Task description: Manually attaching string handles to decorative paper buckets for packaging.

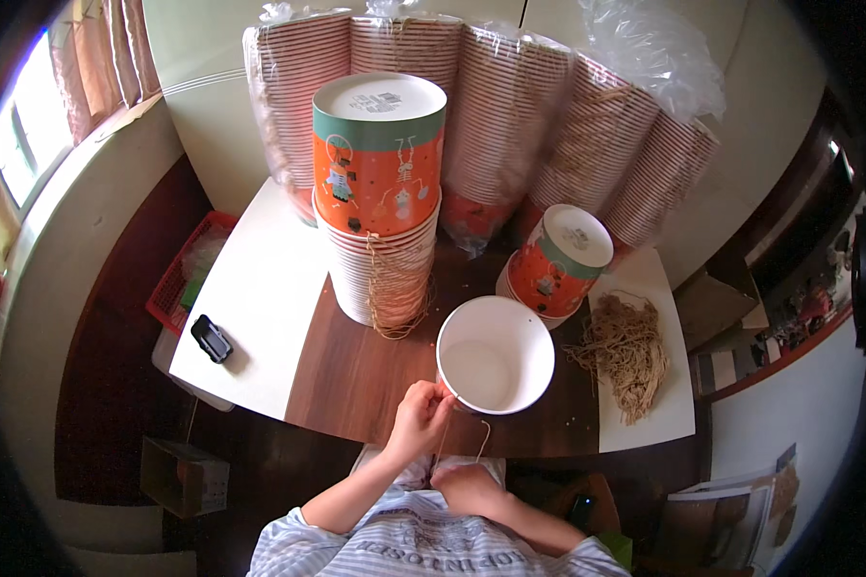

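A white-lined paper bucket [497, 361] stands on the brown part of the table close to me, its round mouth facing up. My left hand [420, 419] is closed in a pinch at the near left of its rim. A thin tan cord [485, 438] hangs by the near side of the bucket, and a strand drops from the pinching fingertips. Below the table edge, over my lap, my right hand [467, 488] is closed, and its fingertips are hidden. The strand runs down toward it; what it holds does not show.
A tall upside-down stack of orange and green buckets [380, 183] has cords draped on it. A shorter stack [568, 255] stands right of it. Bagged bucket stacks [505, 115] line the back. A cord pile [630, 356] lies right, a black plastic tray [212, 338] left.
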{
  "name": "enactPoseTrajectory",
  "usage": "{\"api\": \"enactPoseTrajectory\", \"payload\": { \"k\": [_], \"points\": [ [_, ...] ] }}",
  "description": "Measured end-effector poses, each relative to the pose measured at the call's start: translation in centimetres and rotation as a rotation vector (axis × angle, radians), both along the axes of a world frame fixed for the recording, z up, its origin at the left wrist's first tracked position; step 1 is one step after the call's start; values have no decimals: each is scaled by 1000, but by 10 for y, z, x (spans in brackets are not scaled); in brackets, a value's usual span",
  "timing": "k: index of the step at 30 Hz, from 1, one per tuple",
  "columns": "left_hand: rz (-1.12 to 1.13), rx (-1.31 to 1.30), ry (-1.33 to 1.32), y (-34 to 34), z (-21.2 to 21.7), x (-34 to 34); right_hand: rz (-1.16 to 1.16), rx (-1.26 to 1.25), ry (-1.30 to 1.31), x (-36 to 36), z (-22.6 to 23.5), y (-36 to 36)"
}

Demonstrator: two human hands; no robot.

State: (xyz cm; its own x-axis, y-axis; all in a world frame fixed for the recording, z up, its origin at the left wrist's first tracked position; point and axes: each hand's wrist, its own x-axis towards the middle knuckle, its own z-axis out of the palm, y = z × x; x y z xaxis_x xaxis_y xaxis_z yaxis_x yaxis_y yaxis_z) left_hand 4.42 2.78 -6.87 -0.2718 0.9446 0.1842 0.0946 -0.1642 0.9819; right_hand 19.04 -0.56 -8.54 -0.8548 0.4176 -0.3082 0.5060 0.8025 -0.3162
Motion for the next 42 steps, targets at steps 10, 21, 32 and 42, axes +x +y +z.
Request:
{"api": "enactPoseTrajectory", "payload": {
  "k": [10, 21, 32, 42],
  "points": [
    [75, 62, 305, 0, 22, -2, -55, 8, 119, 5, -19, -10],
    [-92, 363, 1091, 39, 63, -57, -77, -216, -462, 85, -42, -5],
    [-510, 541, 998, -14, 69, 0, -119, -1480, 833, 94, 63, 23],
    [-607, -13, -73, -23, 91, 13, -254, -1722, 1831, 24, 140, 65]
  ]
}}
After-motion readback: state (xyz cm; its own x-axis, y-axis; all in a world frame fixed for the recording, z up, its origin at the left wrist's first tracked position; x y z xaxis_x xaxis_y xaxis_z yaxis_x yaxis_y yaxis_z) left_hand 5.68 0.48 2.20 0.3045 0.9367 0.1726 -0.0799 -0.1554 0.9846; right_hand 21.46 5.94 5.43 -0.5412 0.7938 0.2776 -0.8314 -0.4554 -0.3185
